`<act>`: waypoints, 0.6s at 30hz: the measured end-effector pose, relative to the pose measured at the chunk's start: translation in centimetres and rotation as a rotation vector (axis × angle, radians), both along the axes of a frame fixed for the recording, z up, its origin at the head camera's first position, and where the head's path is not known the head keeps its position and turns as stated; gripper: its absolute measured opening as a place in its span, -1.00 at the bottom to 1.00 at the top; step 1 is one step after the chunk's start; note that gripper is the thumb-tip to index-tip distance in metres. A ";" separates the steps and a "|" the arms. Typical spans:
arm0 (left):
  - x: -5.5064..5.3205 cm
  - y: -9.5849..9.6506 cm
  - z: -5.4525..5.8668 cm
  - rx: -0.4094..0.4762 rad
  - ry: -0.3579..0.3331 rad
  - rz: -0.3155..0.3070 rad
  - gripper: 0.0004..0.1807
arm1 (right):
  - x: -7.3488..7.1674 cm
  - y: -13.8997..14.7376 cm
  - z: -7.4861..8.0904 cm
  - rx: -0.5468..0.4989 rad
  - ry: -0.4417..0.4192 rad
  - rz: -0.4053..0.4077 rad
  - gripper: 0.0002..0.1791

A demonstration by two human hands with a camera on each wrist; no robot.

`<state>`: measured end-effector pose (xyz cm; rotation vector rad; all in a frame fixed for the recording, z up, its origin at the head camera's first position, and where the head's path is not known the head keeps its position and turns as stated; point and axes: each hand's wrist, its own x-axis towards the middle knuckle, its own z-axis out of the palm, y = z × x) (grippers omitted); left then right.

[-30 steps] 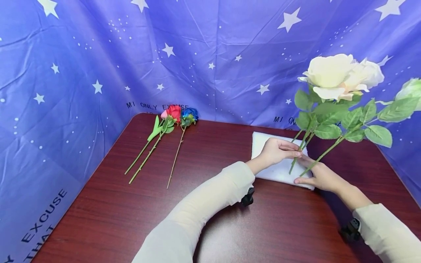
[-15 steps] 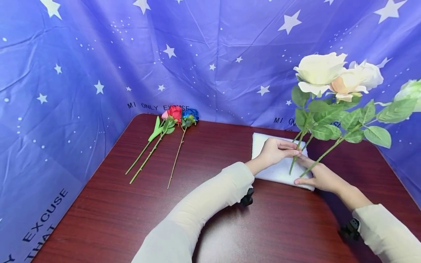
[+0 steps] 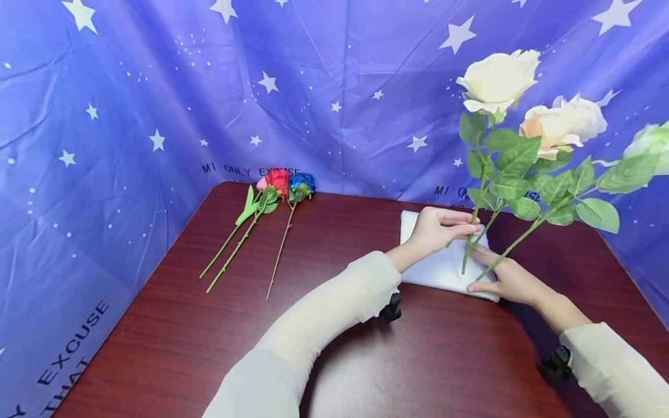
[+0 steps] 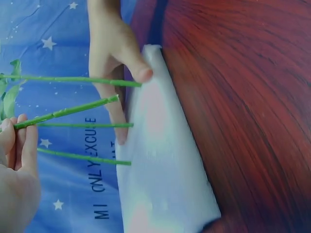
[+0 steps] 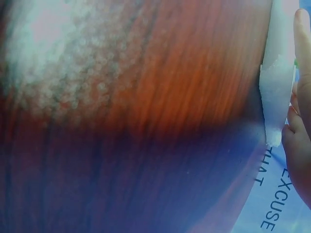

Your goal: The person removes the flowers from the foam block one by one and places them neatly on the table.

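Observation:
My left hand pinches the green stem of a white rose between thumb and fingers. In the left wrist view that held stem slants, and its cut end shows clear of the white foam block. Three other stems stand in the block, one of them beside my right thumb. They lead toward a peach-cream rose, a white bloom behind it and a greenish-white flower at the right edge. My right hand rests on the block's right end, thumb and fingers spread. The right wrist view catches only part of it.
On the table's left side lie a red rose, a blue rose and a pink bud with a light green leaf. The dark red table meets a blue star-printed cloth at the back and sides.
My left hand has risen slightly with the white rose. Its bloom has moved up and left, apart from the peach-cream rose, and its stem stands more upright. The right hand stays put.

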<state>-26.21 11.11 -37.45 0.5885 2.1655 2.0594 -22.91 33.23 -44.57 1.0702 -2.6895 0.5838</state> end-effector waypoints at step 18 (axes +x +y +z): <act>-0.7 -6.8 0.6 0.115 -0.188 -0.066 -0.73 | 0.3 0.0 0.1 0.014 -0.002 -0.003 -0.03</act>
